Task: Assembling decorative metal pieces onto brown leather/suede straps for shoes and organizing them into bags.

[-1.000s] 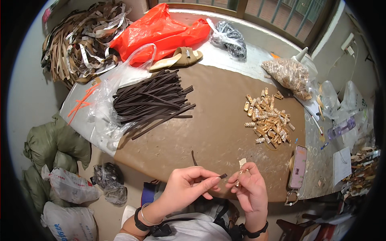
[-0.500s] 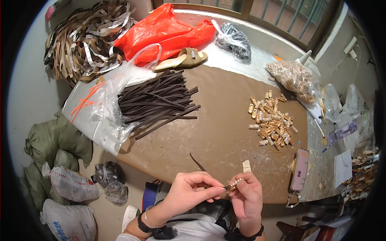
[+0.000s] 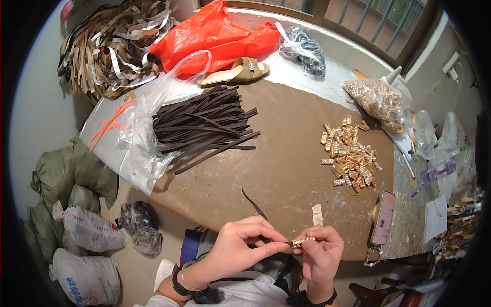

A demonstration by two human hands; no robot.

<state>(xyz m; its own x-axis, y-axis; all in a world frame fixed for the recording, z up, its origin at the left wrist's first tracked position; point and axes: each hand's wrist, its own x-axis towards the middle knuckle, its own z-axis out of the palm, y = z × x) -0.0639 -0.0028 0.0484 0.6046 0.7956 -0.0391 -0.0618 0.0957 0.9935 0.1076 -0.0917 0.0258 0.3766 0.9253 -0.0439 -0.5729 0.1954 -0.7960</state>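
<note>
Close to my body, above the table's near edge, both hands meet over small parts. My left hand [image 3: 251,241] pinches a thin dark brown strap [image 3: 253,202] between thumb and forefinger, and the strap's free end sticks up and away over the table. Between the thumb and fingers of my right hand [image 3: 321,251] sits a gold buckle [image 3: 303,242] set with sparkling stones. The strap's end meets the buckle's left end; how far it reaches inside is hidden. A heap of dark straps [image 3: 204,120] lies at the left, and a pile of similar gold buckles [image 3: 350,153] at the right.
A tan sandal [image 3: 239,71], a red plastic bag [image 3: 215,38] and a clear bag of buckles [image 3: 376,100] stand along the back. By the right edge lies a phone [image 3: 382,217] near a beige scrap [image 3: 317,215]. Filled sacks [image 3: 74,174] rest on the floor at left.
My right hand has shifted slightly right with the buckle, which now lies more level. My left hand keeps its pinch on the strap. The whole view has shifted a little.
</note>
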